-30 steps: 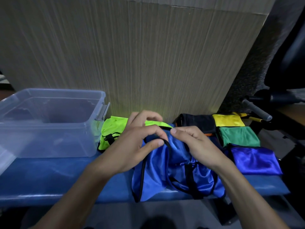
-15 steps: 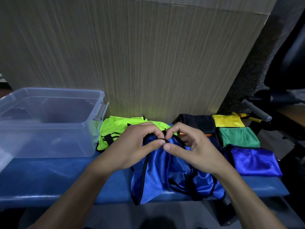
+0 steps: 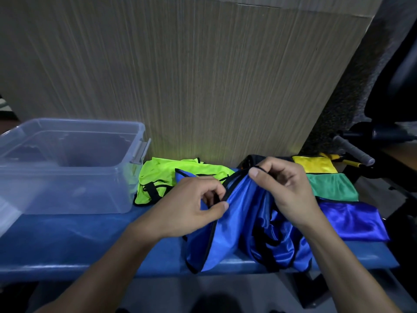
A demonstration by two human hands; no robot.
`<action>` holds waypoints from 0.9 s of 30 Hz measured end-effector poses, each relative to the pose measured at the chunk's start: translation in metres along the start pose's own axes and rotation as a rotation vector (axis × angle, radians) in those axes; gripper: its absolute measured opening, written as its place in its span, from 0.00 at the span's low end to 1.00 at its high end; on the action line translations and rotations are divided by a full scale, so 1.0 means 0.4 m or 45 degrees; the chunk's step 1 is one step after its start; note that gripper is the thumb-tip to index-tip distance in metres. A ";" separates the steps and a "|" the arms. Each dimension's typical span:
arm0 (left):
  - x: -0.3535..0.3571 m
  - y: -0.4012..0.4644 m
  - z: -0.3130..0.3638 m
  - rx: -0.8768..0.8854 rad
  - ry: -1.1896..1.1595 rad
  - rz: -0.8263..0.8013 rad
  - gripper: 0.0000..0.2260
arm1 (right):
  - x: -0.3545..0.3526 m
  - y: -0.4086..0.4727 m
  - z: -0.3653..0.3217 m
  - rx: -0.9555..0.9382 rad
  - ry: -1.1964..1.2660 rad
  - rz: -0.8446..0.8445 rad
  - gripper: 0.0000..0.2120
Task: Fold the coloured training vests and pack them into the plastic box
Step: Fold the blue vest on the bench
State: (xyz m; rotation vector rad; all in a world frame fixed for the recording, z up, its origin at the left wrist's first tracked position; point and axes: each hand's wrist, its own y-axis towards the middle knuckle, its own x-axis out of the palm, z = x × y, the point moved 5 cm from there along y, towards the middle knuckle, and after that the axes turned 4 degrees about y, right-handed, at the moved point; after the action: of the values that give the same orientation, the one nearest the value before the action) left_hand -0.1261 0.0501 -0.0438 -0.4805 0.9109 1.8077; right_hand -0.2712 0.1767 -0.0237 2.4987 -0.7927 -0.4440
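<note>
A blue bench stands against a streaked beige wall panel. Both hands pinch the black trim of the blue vest: the left hand has its grip closed on the edge between thumb and forefinger, and the right hand grips it higher. Beyond the blue vest lies a lime vest; left of that is the clear plastic box. Right of the blue vest sit folded yellow, green and violet vests. No writing is legible.
</note>
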 end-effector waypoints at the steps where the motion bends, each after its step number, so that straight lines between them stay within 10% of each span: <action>1: -0.004 -0.003 0.000 -0.004 -0.005 0.018 0.05 | -0.005 0.000 -0.001 -0.001 0.000 0.018 0.17; 13: -0.045 -0.017 0.038 0.091 -0.131 0.083 0.04 | 0.059 -0.022 0.014 0.191 0.070 -0.458 0.06; 27: -0.025 -0.029 0.009 0.113 -0.015 0.081 0.17 | -0.066 0.104 -0.171 -0.142 -0.171 0.038 0.08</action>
State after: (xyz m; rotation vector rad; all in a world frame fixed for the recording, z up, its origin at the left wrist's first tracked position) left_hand -0.1110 0.0492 -0.0390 -0.3880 1.0036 1.8170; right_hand -0.2811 0.1863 0.0593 2.3706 -0.8319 -0.6334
